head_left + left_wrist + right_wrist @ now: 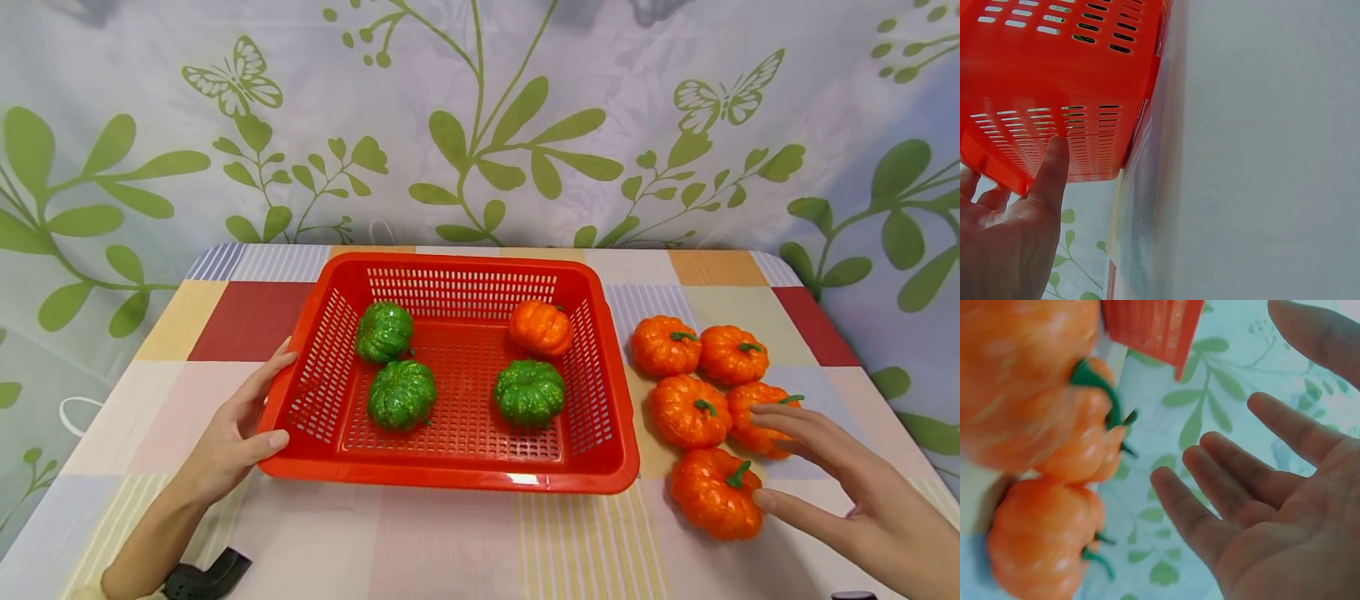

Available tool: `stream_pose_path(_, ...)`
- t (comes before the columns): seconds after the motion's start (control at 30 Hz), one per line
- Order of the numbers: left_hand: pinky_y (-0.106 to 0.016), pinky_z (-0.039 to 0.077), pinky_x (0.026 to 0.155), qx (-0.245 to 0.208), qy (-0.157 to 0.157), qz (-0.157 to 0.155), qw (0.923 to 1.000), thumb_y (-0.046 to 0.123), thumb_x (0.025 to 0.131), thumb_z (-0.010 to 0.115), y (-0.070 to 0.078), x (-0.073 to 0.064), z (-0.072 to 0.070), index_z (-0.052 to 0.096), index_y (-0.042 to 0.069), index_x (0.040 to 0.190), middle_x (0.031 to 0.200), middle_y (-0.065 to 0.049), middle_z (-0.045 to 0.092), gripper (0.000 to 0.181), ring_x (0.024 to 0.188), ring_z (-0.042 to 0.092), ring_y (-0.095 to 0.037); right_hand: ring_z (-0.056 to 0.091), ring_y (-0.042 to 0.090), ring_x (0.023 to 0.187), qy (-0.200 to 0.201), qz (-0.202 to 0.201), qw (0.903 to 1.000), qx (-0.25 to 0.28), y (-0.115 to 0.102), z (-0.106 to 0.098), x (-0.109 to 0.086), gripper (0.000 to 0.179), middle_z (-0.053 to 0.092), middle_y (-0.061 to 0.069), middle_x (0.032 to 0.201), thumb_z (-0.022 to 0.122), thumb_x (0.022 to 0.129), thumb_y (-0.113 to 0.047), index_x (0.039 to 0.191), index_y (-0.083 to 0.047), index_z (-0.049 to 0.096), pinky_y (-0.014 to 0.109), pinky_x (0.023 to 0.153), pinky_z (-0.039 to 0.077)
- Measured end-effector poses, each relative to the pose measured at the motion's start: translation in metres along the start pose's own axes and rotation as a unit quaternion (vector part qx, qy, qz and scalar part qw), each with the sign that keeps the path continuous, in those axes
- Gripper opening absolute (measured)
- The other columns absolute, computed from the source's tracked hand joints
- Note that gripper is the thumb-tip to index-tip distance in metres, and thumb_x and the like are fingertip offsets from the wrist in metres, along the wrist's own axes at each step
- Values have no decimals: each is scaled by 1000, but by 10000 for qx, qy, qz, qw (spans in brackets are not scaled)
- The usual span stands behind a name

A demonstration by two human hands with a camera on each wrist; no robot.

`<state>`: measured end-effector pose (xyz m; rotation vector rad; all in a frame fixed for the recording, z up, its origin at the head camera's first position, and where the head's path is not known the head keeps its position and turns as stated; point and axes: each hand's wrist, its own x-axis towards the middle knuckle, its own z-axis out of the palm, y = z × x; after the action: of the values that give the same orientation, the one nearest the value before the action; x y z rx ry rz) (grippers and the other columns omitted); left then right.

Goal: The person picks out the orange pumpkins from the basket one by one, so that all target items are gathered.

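A red plastic basket (450, 477) with slotted walls stands on the table. Three green pumpkins, among them one at the front left (402, 395), lie inside along with an orange pumpkin (542, 328). My left hand (225, 442) grips the basket's left rim near the front corner, thumb over the edge. In the left wrist view, one finger (1054, 165) reaches straight against the slotted wall. Above the loose orange pumpkins at the right, my right hand (847, 475) hovers with spread fingers and holds nothing. Its thumb tip is close to the nearest pumpkin (716, 496).
Several orange pumpkins, including one at the back (666, 346), sit grouped beside the basket's right wall. A patchwork cloth (450, 542) covers the table. Behind it hangs a curtain (375, 108) with a leaf and butterfly print.
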<state>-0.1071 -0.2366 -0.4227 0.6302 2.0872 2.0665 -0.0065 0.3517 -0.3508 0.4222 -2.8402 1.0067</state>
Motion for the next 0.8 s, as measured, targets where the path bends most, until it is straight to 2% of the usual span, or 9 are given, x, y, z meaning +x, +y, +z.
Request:
stream_pose_path(0.17,-36,58,77,20,-26,-50,10000,-13,81,54,0,1,-1,26,10,156,164,-3,9,83,127,44,-20,40,3,124,-96,-37,9999,134,-21,2,21,70,50,-2,136,83,73,4,135,-17,56,5,93,30)
stream_pose_path(0.4,-36,58,77,26,-3,-61,10000,-13,81,54,1,2,-1,27,10,156,164,-3,10,83,125,45,-20,44,10,127,-114,-661,9963,534,-54,11,60,69,54,3,136,80,74,9,133,-16,57,10,96,35)
stream_pose_path(0.5,-36,58,78,92,43,-71,9999,-13,81,55,1,0,0,27,11,156,164,-3,10,84,124,47,-20,46,10,125,-308,-666,9955,594,-66,16,75,66,54,-2,136,80,78,3,135,-22,56,10,95,37)
stream_pose_path(0.67,-36,58,77,146,61,-68,9999,-12,80,56,0,-1,1,26,11,156,164,-3,11,85,123,47,-20,54,18,119,-693,-882,9852,1300,-75,25,99,61,53,5,134,75,83,4,137,-17,54,17,97,43)
stream_pose_path(0.73,-37,58,77,148,47,-54,9999,-12,80,56,0,-1,1,26,11,156,164,-4,10,85,124,46,-20,55,23,118,-887,-745,9806,1580,-77,27,108,58,52,8,136,73,86,2,137,-15,53,19,97,46)
stream_pose_path(0.8,-37,58,78,152,38,-31,9999,-12,80,56,1,0,1,26,11,156,164,-4,9,85,126,44,-21,53,26,120,-1090,-359,9781,1735,-79,28,117,54,50,6,138,72,89,-6,138,-17,52,21,96,47)
